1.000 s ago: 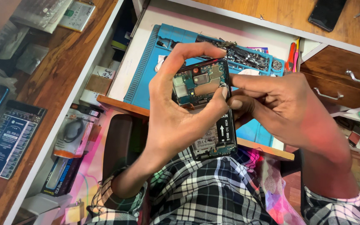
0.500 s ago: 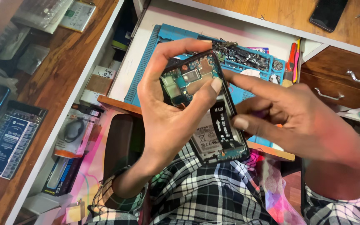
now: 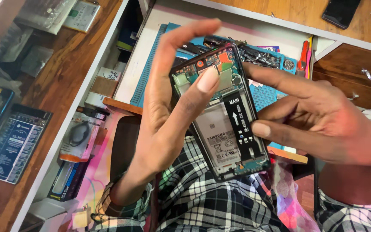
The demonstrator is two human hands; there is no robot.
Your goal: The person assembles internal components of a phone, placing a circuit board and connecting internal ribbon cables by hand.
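Head view, looking down over my lap: I hold an opened smartphone [image 3: 224,116] up above a blue repair mat [image 3: 268,95], its back cover off and its circuit board, battery and black flex cable bare to the camera. My left hand [image 3: 168,116] cups the phone's left edge, fingers arched over the top corner and the thumb [image 3: 205,81] pressed flat on the upper board. My right hand [image 3: 323,124] braces the right edge, two fingers stretched out straight, one fingertip [image 3: 260,129] touching the frame beside the flex cable. Neither hand is closed into a fist; both pinch the phone lightly between them, clear of the mat.

To my eye, the step wants a steady two-sided hold: pressure kept on the frame rim, not on the battery or the cable, and the thumb laid gently so no connector on the board is bent. Keeping the phone tilted toward the camera, as it is, lets me see the board plainly.

On the mat's far edge lie loose parts and red-handled tools [image 3: 305,58]; a dark phone [image 3: 340,12] rests on the wooden desk [image 3: 288,13] beyond. Packaged items [image 3: 79,136] sit in the open space to my left.
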